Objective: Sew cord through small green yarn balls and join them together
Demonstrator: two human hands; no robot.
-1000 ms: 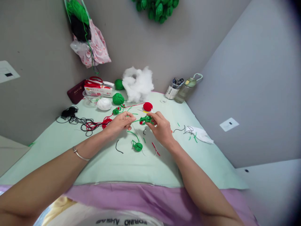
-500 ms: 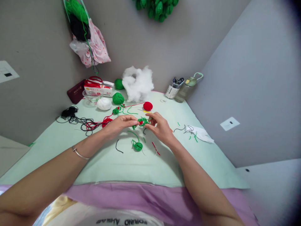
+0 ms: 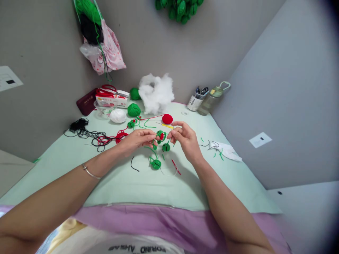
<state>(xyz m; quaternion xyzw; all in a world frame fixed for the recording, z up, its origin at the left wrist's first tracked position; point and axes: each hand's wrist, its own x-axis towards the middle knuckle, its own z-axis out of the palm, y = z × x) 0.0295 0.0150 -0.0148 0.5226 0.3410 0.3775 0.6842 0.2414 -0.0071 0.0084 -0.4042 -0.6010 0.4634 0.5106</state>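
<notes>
Over the middle of the table, my left hand (image 3: pixel 143 137) is closed, pinching a small green crocheted piece (image 3: pixel 161 135) that has a red and white mouth-like part. A small green crocheted ball (image 3: pixel 166 147) with a dark line hangs just below it by a green strand. My right hand (image 3: pixel 184 137) sits to the right of the piece, thumb and fingers pinched on the green yarn (image 3: pixel 168 140); its exact grip is partly hidden. Closer to me lies another green crocheted ball (image 3: pixel 155 164) with a loose green tail. A red stick-like tool (image 3: pixel 176 167) rests right of that ball.
Black yarn (image 3: pixel 79 125) and red yarn (image 3: pixel 121 137) tangle at left. Behind are a white yarn ball (image 3: pixel 118 115), green yarn ball (image 3: pixel 134 109), red ball (image 3: pixel 167 119), white stuffing (image 3: pixel 156 93), red-handled scissors (image 3: pixel 107 90), a pen cup (image 3: pixel 195 101) and a bottle (image 3: pixel 210 101).
The crocheted piece has turned so its red and white part shows more, and the hanging green ball has come into view. My right hand has drawn slightly right, away from the piece.
</notes>
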